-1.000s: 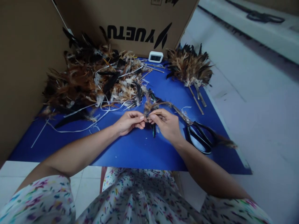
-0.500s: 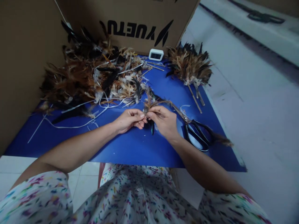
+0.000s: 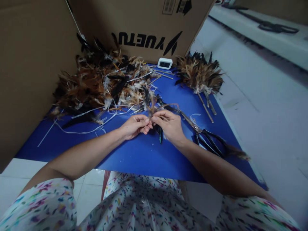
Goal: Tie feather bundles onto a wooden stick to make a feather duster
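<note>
My left hand (image 3: 137, 126) and my right hand (image 3: 169, 125) meet over the middle of the blue table, thumbs pinched against fingers. Between them is a small bunch of brown feathers (image 3: 152, 109), its tips rising above the fingertips; its lower end is hidden by the fingers. A dark green-black feather (image 3: 160, 134) shows just below, on or near the table. Right of my right hand lie scissors (image 3: 198, 130) with black handles and worn blades. A large loose pile of brown, black and white feathers (image 3: 89, 80) with white strips lies beyond my left hand.
Bundles of feathers on sticks (image 3: 201, 73) lie at the table's back right. A small white digital display (image 3: 165, 63) stands before a cardboard box (image 3: 144, 19). A thin white strip (image 3: 81, 132) curls across the blue table (image 3: 134, 154). Another long dark tool (image 3: 276, 27) rests on the ledge at upper right.
The whole view has shifted slightly, so the table things appear lower and further right. Both hands keep their pinch on the feathers, with little movement of the fingers.
</note>
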Demonstrator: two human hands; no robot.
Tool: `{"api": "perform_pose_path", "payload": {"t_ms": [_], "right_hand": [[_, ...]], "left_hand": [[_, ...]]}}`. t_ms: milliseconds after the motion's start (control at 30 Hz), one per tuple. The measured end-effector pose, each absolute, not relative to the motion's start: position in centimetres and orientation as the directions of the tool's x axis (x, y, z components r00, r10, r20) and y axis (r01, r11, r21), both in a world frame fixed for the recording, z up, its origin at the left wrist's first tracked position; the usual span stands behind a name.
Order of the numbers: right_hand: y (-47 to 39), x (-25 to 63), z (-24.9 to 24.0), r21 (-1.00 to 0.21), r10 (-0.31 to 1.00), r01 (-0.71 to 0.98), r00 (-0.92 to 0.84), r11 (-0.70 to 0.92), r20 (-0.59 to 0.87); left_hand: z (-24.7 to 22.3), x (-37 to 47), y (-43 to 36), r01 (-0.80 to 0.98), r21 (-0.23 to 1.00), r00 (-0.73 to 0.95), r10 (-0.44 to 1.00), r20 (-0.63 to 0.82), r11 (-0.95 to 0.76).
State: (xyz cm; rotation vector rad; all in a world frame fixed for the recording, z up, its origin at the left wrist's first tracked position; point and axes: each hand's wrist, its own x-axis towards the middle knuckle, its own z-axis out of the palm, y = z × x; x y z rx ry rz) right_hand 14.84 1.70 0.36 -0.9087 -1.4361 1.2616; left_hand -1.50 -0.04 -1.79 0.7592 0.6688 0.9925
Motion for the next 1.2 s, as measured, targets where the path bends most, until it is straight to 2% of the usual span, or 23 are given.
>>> {"api": "perform_pose_path", "payload": {"t_ms": [333,767,1200], "right_hand": [[1.70,15.35,-0.14,-0.974,0.949,-0.064,-0.219,0.217,0.226],[1.42,15.53,-0.06,-0.925,0.894,-0.117,-0.238,0.362,0.380],[1.24,15.70,0.14,-0.942,0.903,-0.114,-0.269,0.316,0.336]], "left_hand": [[-0.98,-1.62,-0.26,-0.432,0.818,0.432,0.883,-0.182,0.380],[-0.93,-1.94,-0.39,-0.358,0.846,0.421,0.877,-0.231,0.395],[-0.81,-1.88,-0.53,-0.349,0.857,0.413,0.883,-0.223,0.380]]}}
